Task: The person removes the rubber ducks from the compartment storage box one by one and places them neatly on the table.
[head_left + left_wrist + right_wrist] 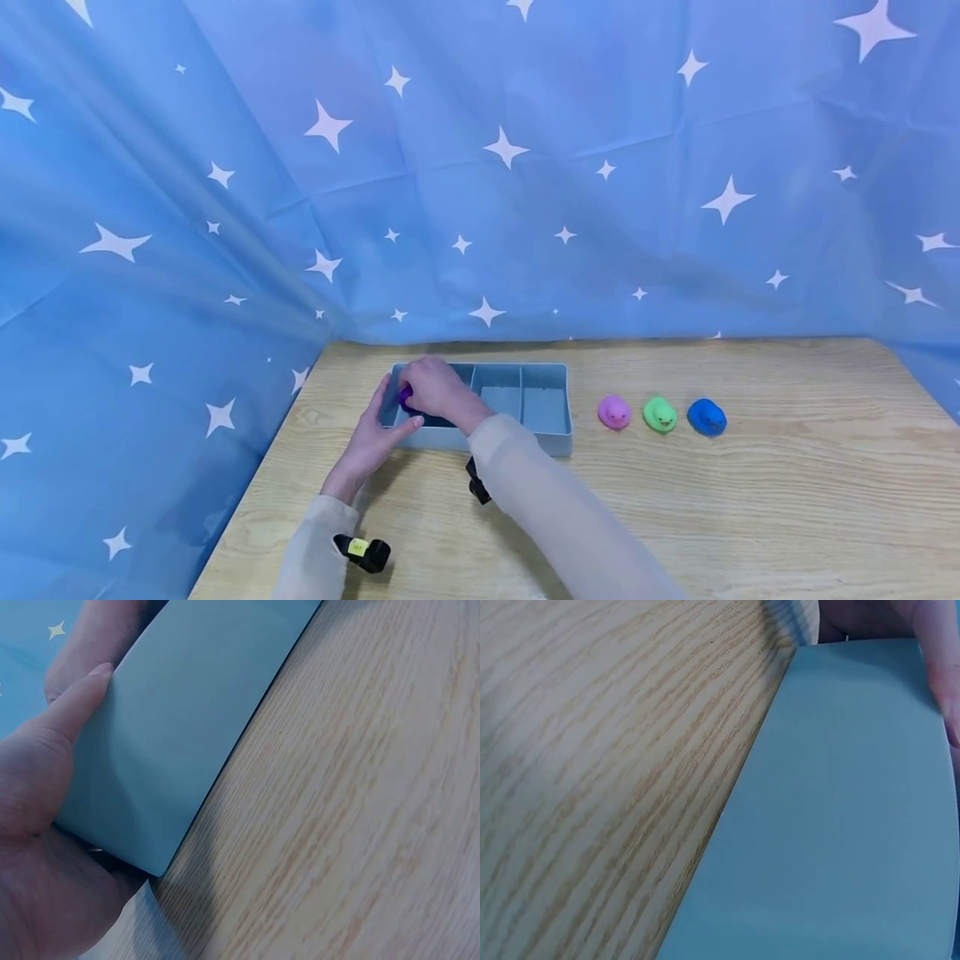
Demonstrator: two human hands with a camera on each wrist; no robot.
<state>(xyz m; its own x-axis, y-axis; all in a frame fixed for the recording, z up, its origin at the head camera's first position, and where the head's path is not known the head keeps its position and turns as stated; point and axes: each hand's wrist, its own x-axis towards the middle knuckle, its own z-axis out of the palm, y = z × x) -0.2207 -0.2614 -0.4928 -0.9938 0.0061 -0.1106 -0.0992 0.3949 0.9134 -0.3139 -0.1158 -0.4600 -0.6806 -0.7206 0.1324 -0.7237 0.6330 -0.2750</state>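
Observation:
A grey-blue divided box [555,443] stands on the table. My right hand [435,387] reaches over its front wall into the left part, fingers bent down around a small purple toy [406,398]. Most of that toy is hidden by the fingers, so its shape cannot be made out. At the box's front left corner rests my left hand [371,442], its thumb along the front rim and its straight fingers along the left side. The left wrist view shows this thumb [86,694] against the front wall [180,727]. From the right wrist, mostly the same wall [832,810] shows.
Right of the box, a pink toy duck [615,412], a green toy duck [660,414] and a blue toy duck [707,417] sit in a row on the wooden table [750,517]. A blue star-patterned cloth [585,275] hangs behind and on the left.

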